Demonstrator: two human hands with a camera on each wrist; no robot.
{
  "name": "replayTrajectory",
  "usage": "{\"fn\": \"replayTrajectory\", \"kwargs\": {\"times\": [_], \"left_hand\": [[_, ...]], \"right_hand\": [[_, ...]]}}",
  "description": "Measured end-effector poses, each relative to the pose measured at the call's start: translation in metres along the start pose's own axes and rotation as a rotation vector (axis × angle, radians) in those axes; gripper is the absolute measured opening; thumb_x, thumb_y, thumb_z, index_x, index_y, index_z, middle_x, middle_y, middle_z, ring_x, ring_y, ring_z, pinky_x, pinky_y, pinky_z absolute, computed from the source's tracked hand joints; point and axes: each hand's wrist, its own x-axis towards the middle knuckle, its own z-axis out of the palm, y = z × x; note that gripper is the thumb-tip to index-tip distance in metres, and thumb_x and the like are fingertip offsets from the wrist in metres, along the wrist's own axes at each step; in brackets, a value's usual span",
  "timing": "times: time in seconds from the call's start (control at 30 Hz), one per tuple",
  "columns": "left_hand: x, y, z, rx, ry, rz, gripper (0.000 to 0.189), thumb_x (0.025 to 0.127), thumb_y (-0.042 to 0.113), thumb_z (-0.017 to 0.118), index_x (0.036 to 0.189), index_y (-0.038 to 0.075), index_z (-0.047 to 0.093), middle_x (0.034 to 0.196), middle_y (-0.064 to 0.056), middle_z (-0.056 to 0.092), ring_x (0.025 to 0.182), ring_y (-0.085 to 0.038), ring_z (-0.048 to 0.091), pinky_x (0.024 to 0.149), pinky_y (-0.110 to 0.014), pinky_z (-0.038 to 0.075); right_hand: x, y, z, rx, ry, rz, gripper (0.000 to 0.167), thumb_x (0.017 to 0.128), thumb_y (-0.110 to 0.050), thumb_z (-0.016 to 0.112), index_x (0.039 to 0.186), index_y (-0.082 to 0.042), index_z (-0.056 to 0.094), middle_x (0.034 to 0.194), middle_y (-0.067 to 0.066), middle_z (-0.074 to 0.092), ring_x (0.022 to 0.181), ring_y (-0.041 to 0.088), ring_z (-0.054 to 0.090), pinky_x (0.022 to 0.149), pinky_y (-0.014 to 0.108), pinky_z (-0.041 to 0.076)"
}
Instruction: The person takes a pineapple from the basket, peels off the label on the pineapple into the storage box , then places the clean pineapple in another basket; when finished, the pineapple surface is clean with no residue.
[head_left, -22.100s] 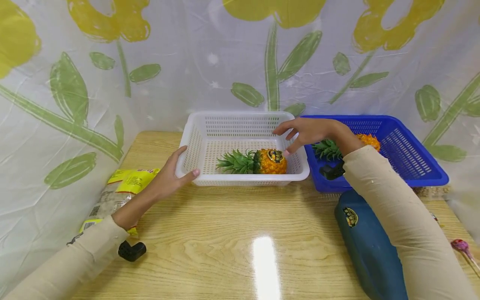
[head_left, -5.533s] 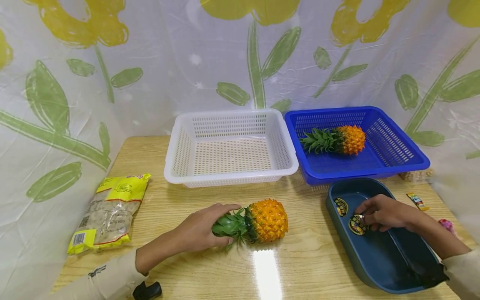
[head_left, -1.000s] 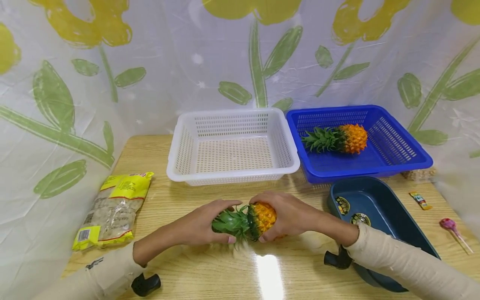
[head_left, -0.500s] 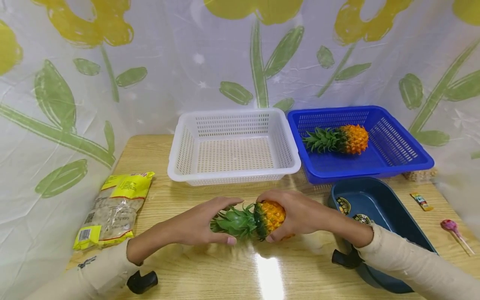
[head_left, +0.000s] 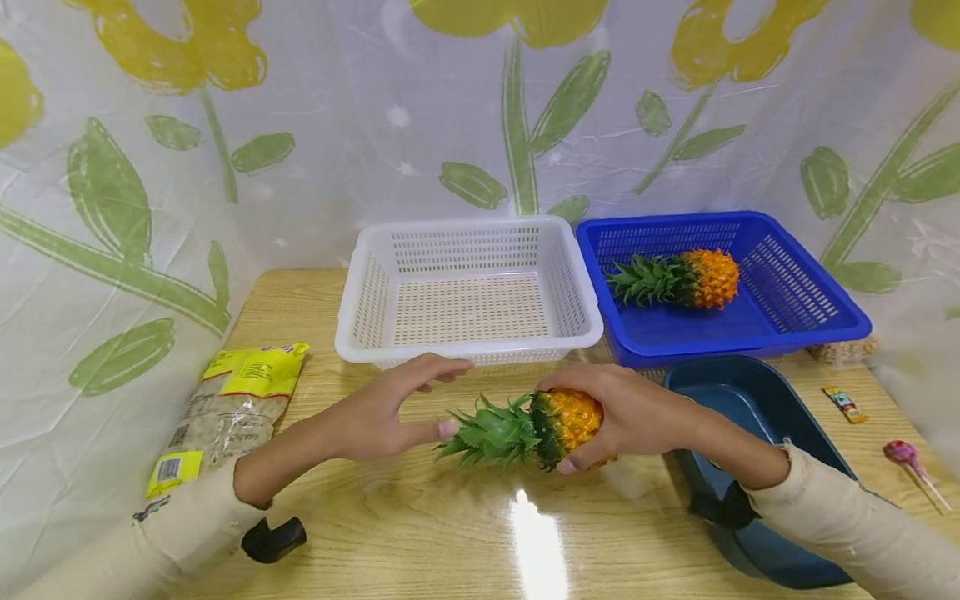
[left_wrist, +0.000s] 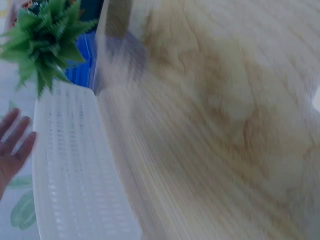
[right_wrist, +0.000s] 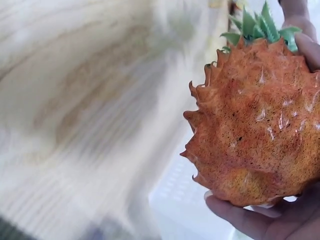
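Observation:
My right hand [head_left: 637,408] grips the orange body of a pineapple [head_left: 568,421], lying sideways above the table with its green leaves to the left. In the right wrist view, finger and thumb sit at opposite sides of the pineapple's [right_wrist: 250,120] spiky body. My left hand [head_left: 378,412] is held open near the leaf tips, thumb close to them; whether it touches them I cannot tell. Spread fingers [left_wrist: 15,142] show beside the leaves [left_wrist: 45,45] in the left wrist view. Behind both hands stands a white basket [head_left: 468,343] with nothing in it.
A blue basket [head_left: 810,333] holding another pineapple [head_left: 708,279] stands at the back right. Before it lies a dark teal basin [head_left: 750,400], partly under my right arm. A yellow packet [head_left: 258,375] lies left; a small wrapper [head_left: 845,404] and lollipop [head_left: 903,454] lie right.
Twenty-two seconds ago this pineapple lay in the white basket and the basin was upside down. In the last second my left hand let go of the leaves; my right hand moved the pineapple rightward.

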Motion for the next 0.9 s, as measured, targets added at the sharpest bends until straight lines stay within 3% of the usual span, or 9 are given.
{"fn": "replayTrajectory", "kwargs": {"times": [0.13, 0.43, 0.67, 0.9], "left_hand": [[0.005, -0.006, -0.009, 0.029, 0.075, 0.071, 0.058, 0.096, 0.027, 0.068, 0.15, 0.019, 0.046, 0.138, 0.0, 0.057, 0.126, -0.025, 0.057, 0.1, -0.049, 0.05], [0.016, -0.017, -0.027, 0.054, 0.126, 0.06, 0.052, 0.096, 0.023, 0.068, 0.145, 0.021, 0.051, 0.13, -0.001, 0.061, 0.122, -0.024, 0.059, 0.097, -0.048, 0.051], [0.025, -0.028, -0.034, 0.08, 0.135, 0.019, 0.051, 0.097, 0.026, 0.068, 0.145, 0.019, 0.053, 0.127, -0.001, 0.062, 0.119, -0.024, 0.06, 0.096, -0.044, 0.051], [0.034, -0.04, -0.035, 0.09, 0.105, -0.08, 0.052, 0.097, 0.033, 0.068, 0.145, 0.02, 0.053, 0.13, -0.003, 0.061, 0.119, -0.025, 0.06, 0.1, -0.048, 0.048]], "right_hand": [[-0.005, 0.003, -0.011, 0.013, 0.025, -0.019, 0.074, 0.071, -0.054, 0.087, 0.135, -0.034, 0.056, 0.119, -0.014, 0.059, 0.089, 0.009, 0.061, 0.069, 0.028, 0.057], [-0.017, 0.013, -0.038, 0.027, 0.066, -0.029, 0.076, 0.075, -0.045, 0.088, 0.14, -0.028, 0.054, 0.122, -0.005, 0.06, 0.088, 0.013, 0.061, 0.068, 0.03, 0.056], [-0.02, 0.02, -0.056, -0.049, 0.093, -0.011, 0.076, 0.075, -0.044, 0.088, 0.14, -0.024, 0.054, 0.119, -0.007, 0.061, 0.089, 0.012, 0.059, 0.07, 0.029, 0.053], [-0.025, 0.026, -0.072, -0.086, 0.103, 0.04, 0.076, 0.077, -0.042, 0.087, 0.142, -0.024, 0.053, 0.11, -0.006, 0.063, 0.082, 0.009, 0.06, 0.067, 0.027, 0.054]]}}
